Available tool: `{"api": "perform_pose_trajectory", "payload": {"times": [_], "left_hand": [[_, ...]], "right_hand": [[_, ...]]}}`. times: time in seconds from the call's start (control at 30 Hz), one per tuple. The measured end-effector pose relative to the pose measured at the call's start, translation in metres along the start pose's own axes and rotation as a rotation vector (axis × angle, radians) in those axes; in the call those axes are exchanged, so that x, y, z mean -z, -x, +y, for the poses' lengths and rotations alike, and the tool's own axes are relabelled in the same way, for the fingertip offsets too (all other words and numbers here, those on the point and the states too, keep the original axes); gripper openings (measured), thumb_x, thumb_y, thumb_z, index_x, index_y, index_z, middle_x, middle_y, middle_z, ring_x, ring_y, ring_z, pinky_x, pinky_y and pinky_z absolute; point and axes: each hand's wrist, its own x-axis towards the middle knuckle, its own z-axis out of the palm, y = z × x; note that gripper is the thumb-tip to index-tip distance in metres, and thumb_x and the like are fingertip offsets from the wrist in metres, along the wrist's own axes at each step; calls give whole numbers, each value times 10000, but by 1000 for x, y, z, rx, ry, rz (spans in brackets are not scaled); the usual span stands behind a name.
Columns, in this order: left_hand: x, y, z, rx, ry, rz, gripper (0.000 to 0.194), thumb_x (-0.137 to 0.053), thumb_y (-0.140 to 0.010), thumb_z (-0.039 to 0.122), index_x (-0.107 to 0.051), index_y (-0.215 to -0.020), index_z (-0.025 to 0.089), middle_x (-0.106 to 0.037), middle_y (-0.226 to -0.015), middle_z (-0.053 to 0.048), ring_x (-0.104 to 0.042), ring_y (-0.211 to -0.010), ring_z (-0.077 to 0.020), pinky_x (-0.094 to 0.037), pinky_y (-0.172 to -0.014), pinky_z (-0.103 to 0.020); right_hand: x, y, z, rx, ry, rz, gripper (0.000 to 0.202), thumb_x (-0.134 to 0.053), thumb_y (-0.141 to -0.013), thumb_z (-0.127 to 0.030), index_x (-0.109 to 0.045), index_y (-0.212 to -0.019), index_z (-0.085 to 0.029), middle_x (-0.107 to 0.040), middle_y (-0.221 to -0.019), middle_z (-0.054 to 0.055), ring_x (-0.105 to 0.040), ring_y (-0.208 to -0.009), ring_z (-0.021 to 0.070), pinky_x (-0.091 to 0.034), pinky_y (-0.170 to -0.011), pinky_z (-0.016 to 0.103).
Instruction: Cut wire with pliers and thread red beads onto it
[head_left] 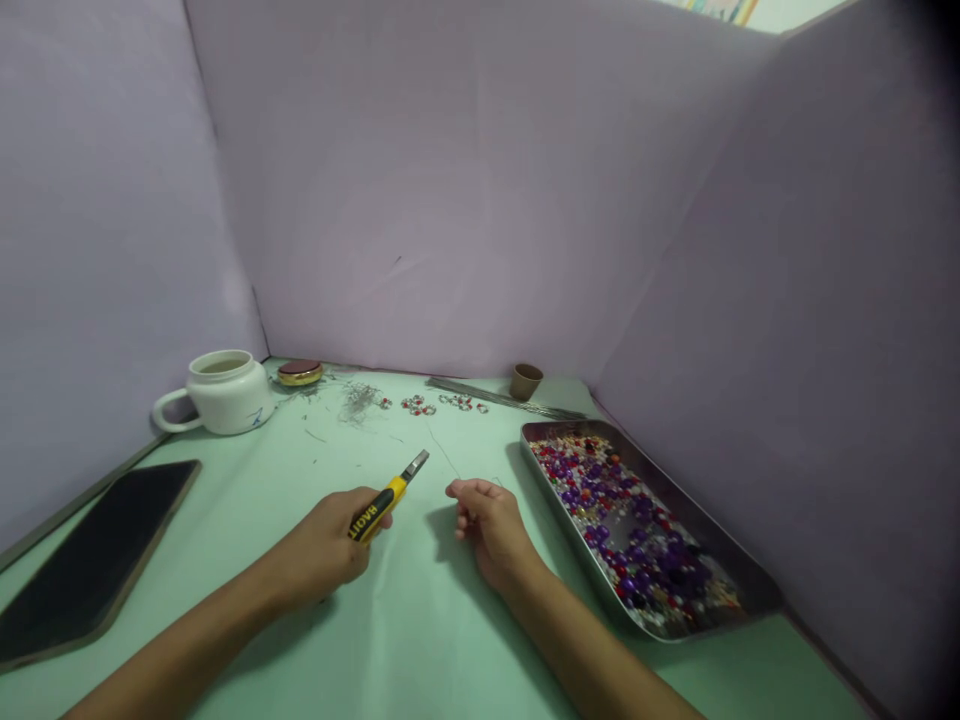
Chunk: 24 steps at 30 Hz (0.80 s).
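Observation:
My left hand (334, 535) is closed around a yellow and black utility knife (386, 502), its metal tip pointing up and to the right. Just right of that tip, my right hand (491, 530) pinches a thin wire (444, 452) between thumb and fingers. The wire runs up and to the left from the fingertips. Beyond both hands lie several small rings of red and clear beads (418, 405). A metal tray (581, 540) full of purple, red, clear and gold beads stands to the right of my right hand.
A white mug (231, 395) and a small round red-topped tin (300, 373) stand at the back left. Wire scraps (360, 402) lie near the tin. Long wires (480, 390) lie beside a brown cup (525, 381). A dark phone or tablet (101, 560) lies at left. Pale panels surround the table.

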Motion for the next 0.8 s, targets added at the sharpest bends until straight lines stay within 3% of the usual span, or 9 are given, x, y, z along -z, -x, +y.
{"api": "perform_pose_trajectory", "payload": {"times": [0.33,0.6,0.8], "left_hand": [[0,0,-2,-1,-55,0,278,-371,-465,93,-441,-714,198,-356,-595,53,-322,-538,-110,-236,-475,-235],[-5,0,-1,-45,-194,99,220,-386,-510,94,-456,-693,194,-449,-626,30,-413,-594,-137,-288,-520,-236],[-1,5,7,3,-18,-5,358,-395,-466,112,-489,-803,186,-421,-661,25,-405,-602,-142,-279,-494,-231]], "right_hand": [[0,-1,0,-2,-3,-8,199,-674,-526,-255,-568,-606,-107,-456,-425,-57,-394,-366,44,-337,-341,160],[-1,1,1,7,-9,-8,151,-667,-533,-206,-571,-595,-106,-468,-425,-52,-396,-362,44,-349,-342,158],[7,-4,-8,-171,-148,-71,88,-648,-602,-160,-603,-627,-89,-457,-432,-55,-390,-345,20,-346,-329,112]]}}
